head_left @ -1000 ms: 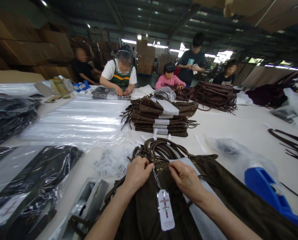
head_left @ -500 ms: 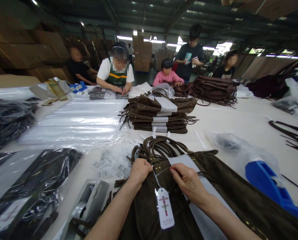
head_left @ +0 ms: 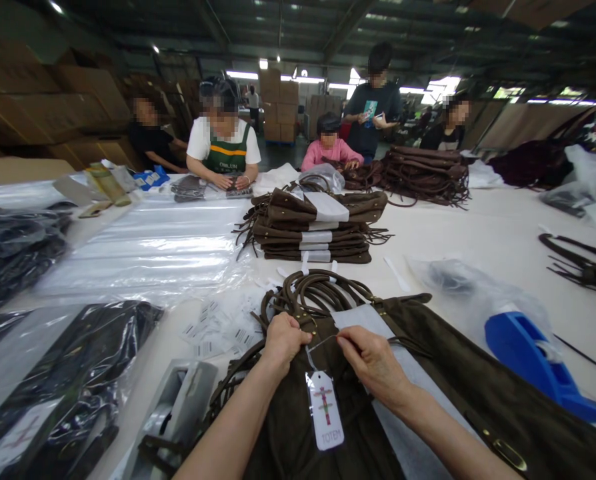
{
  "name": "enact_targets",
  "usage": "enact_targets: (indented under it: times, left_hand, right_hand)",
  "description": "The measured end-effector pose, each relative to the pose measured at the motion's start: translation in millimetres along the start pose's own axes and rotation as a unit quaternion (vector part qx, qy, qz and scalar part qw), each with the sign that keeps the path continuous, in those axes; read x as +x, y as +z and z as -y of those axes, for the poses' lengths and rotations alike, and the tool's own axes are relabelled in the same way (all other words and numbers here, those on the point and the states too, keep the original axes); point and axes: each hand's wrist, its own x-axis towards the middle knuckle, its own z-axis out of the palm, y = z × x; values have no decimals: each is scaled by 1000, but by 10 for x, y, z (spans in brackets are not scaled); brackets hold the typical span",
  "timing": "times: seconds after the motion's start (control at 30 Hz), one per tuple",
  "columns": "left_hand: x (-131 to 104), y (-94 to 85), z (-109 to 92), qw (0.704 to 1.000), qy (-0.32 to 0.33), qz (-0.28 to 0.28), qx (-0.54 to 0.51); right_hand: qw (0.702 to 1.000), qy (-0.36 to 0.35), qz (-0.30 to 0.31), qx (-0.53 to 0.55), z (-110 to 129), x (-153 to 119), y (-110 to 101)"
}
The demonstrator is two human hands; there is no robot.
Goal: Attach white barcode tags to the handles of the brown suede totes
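Note:
A dark brown suede bag (head_left: pixel 288 427) lies flat before me, its coiled handles (head_left: pixel 318 293) pointing away. My left hand (head_left: pixel 283 339) grips the bag's top edge by a brass rivet. My right hand (head_left: pixel 373 363) pinches the thin string of a white hang tag (head_left: pixel 325 410) marked TOTEM; the string runs taut between both hands. The tag rests on the bag below my hands. White tissue paper (head_left: pixel 365 320) sticks out of the bag's mouth.
A stack of folded brown bags (head_left: pixel 318 230) sits mid-table. A blue tape dispenser (head_left: pixel 533 363) lies to the right, bagged dark goods (head_left: pixel 63 373) and clear plastic sheets (head_left: pixel 158 247) to the left, small barcode stickers (head_left: pixel 218 327) near my left hand. Several people work at the far side.
My right hand has drawn the tag string out taut to the right. The tag slid a little up the bag. My left hand stays on the bag's edge.

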Motion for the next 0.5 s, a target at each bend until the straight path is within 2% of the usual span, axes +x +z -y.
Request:
enact_targets:
  times: [0.17, 0.37, 0.5]
  left_hand:
    - [-27, -82, -94, 998, -21, 47, 22]
    - [-7, -261, -152, 994, 26, 39, 95]
    - [-13, -374, -178, 995, 9, 71, 68]
  right_hand:
    - [1000, -1, 8, -1, -8, -20, -18]
    - [1000, -1, 8, 12, -3, -28, -54]
    - [1000, -1, 7, 18, -30, -30, -36]
